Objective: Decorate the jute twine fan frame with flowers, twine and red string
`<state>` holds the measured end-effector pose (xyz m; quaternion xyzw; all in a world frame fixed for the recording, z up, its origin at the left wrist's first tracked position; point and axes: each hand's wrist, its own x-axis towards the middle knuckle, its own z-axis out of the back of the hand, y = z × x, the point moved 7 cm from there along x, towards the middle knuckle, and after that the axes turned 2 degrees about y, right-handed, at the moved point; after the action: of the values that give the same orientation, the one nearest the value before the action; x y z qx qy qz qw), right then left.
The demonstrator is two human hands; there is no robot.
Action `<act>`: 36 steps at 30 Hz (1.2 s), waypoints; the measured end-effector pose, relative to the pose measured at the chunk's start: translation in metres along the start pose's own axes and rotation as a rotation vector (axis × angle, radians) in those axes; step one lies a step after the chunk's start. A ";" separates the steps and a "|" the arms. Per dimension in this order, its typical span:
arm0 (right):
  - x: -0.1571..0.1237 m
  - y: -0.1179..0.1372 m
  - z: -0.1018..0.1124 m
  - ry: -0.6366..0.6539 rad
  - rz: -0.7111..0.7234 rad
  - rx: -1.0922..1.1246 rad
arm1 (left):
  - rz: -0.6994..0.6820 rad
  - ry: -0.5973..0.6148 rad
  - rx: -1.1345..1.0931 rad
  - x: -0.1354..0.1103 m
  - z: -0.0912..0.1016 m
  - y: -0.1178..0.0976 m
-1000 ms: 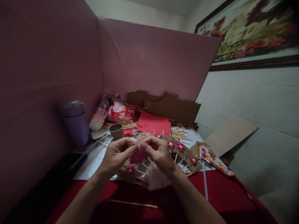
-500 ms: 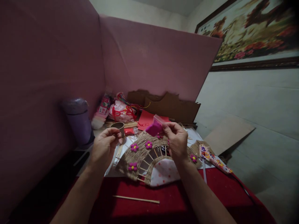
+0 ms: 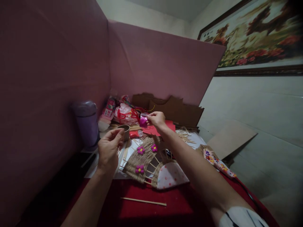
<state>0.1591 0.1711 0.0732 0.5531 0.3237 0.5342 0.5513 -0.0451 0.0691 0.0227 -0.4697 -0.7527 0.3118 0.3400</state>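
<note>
My right hand [image 3: 156, 120] reaches forward over the table, pinching the top edge of a small clear plastic bag [image 3: 143, 120] with magenta modelling clay inside. On the left, my left hand [image 3: 110, 148] is held up with thumb and fingers pressed together; whatever it may hold is too small to make out. Between my arms lies a woven twine fan [image 3: 144, 154] with thin stick ribs, magenta clay flowers [image 3: 139, 169] with yellow centres, and a white spotted cloth panel [image 3: 170, 176]. Part of the fan is covered by my right forearm.
A wooden stick [image 3: 143, 201] lies on the red cloth [image 3: 132, 214] in front. A brown cup [image 3: 126, 132] stands behind my left hand, with a purple tumbler [image 3: 87, 126] further left. Torn cardboard [image 3: 176, 110] leans at the back; a flower-patterned glue gun [image 3: 219, 164] lies right.
My right hand has moved forward and left with the bag of clay, away from above the fan. My left hand stays pinched in nearly the same place. The view has shifted slightly.
</note>
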 end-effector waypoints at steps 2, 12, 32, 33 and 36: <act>0.010 0.001 -0.007 0.008 0.024 -0.054 | -0.043 -0.005 0.009 0.001 0.000 -0.002; -0.090 0.041 0.043 -0.175 0.611 -0.273 | 0.012 0.179 0.054 -0.006 -0.015 0.002; -0.146 -0.009 0.047 -0.265 0.864 -0.337 | -0.135 0.293 0.450 -0.041 -0.034 -0.007; -0.147 -0.008 0.046 -0.247 0.869 -0.333 | -0.121 0.305 0.491 -0.049 -0.031 -0.006; -0.149 -0.007 0.043 -0.201 0.884 -0.313 | -0.107 0.301 0.569 -0.073 -0.017 0.000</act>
<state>0.1690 0.0200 0.0397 0.5970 -0.0817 0.7037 0.3765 -0.0078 0.0043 0.0163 -0.3562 -0.6004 0.4184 0.5810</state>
